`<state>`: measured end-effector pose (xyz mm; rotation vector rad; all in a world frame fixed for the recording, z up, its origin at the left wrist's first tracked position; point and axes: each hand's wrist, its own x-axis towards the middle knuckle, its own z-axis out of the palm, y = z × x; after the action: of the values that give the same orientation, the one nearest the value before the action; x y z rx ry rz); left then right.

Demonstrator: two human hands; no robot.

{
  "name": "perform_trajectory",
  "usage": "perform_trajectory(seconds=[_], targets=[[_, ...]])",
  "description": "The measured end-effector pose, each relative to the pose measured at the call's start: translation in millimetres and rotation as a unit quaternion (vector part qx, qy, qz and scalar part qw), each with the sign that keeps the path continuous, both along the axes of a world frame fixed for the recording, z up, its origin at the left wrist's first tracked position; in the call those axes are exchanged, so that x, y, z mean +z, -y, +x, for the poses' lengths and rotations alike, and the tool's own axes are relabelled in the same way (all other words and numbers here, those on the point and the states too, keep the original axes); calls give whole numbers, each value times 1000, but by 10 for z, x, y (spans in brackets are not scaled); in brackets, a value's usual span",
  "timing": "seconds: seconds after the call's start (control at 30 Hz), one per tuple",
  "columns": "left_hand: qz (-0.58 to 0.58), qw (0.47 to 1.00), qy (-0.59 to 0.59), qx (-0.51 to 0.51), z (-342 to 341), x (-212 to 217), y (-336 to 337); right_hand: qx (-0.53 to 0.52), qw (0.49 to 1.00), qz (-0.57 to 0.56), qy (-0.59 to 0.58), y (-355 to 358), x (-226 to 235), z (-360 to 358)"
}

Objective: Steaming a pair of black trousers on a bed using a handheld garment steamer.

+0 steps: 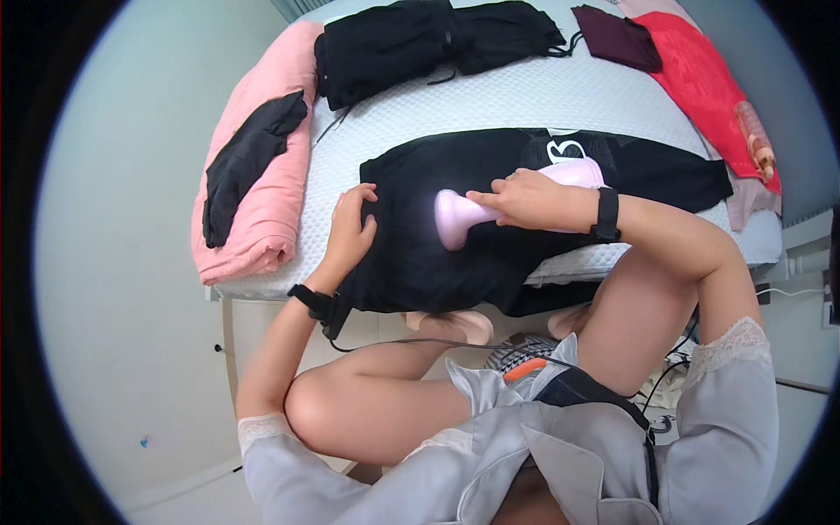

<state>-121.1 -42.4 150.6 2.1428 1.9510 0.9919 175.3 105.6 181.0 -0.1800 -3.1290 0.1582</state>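
A black garment (420, 271) with a white printed mark lies spread across the near part of the bed. Over it, my right hand (534, 199) is wrapped round a pale pink handheld garment steamer (452, 219), its wide round head at the left, close to the cloth. Whether the head touches the fabric I cannot tell. My left hand (352, 229) rests at the garment's left edge, thumb and fingers apart, fingertips on the cloth.
The bed has a white quilted cover (385, 122). Folded black clothes (420, 48) lie at the back, beside a dark maroon folded cloth (617, 39). A rolled pink quilt (262, 175) bears a black cloth (254, 166). Red fabric (700, 83) and a bottle (754, 136) are at right.
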Motion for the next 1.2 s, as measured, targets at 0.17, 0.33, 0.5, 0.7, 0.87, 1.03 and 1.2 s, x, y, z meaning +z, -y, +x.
perform_trajectory(seconds=[0.17,0.33,0.5,0.7,0.87,1.03,1.2], targets=[[-237,969,57,38,43,-229,2,-4,999,33,19,-63,46,226],[-205,975,-73,34,196,-986,246,-45,996,10,79,-16,55,285],[-136,972,-183,57,409,-1124,231,-44,998,4,42,6,13,321],[-151,971,-179,49,354,-1077,388,-31,998,-47,25,77,-119,129],[-169,969,-177,48,333,-1060,396,-23,997,-49,51,65,-56,253],[-110,981,-106,123,455,-1038,432,-41,997,-38,62,66,60,339],[-71,940,-22,333,798,-1164,550,-11,999,-43,24,90,-9,191]])
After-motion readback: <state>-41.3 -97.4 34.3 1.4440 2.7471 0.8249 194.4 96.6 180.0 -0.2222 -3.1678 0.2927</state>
